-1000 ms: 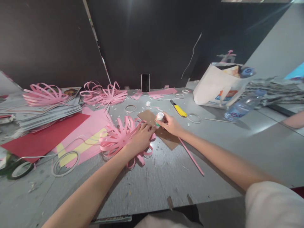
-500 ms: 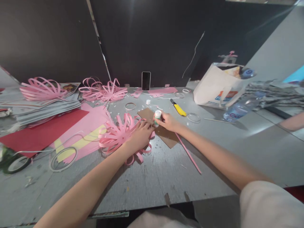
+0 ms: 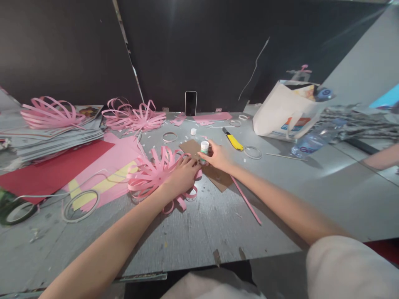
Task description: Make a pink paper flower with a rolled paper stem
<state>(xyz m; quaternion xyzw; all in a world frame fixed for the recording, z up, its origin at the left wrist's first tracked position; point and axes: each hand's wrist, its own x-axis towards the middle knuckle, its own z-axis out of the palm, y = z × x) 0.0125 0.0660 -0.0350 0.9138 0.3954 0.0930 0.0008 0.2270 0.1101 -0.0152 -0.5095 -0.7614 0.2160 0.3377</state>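
Note:
My right hand point(image 3: 218, 155) is closed around a white and green glue stick point(image 3: 204, 148), held upright over a brown cardboard piece point(image 3: 221, 178). My left hand point(image 3: 187, 170) rests on the right side of a flower of looped pink paper strips point(image 3: 152, 170). Its fingers are bent and pressed together on a strip at the cardboard's edge, beside the glue stick; the fingertips are partly hidden. A loose pink strip point(image 3: 246, 201) extends from under my right wrist toward the table's front. Behind the cardboard lies a small white cap point(image 3: 193, 131).
A yellow utility knife point(image 3: 233, 142) and wire rings point(image 3: 252, 152) lie to the right. Beyond them are a white bag point(image 3: 274, 112) and plastic bottle point(image 3: 311, 143). More pink strip flowers point(image 3: 146, 118), red paper point(image 3: 52, 166) and a tape roll point(image 3: 18, 214) lie left. A phone point(image 3: 190, 104) stands behind.
The glue stick and my right hand have shifted very slightly, and the glue stick looks more upright. My left hand stays on the paper flower. The whole view has moved a little.

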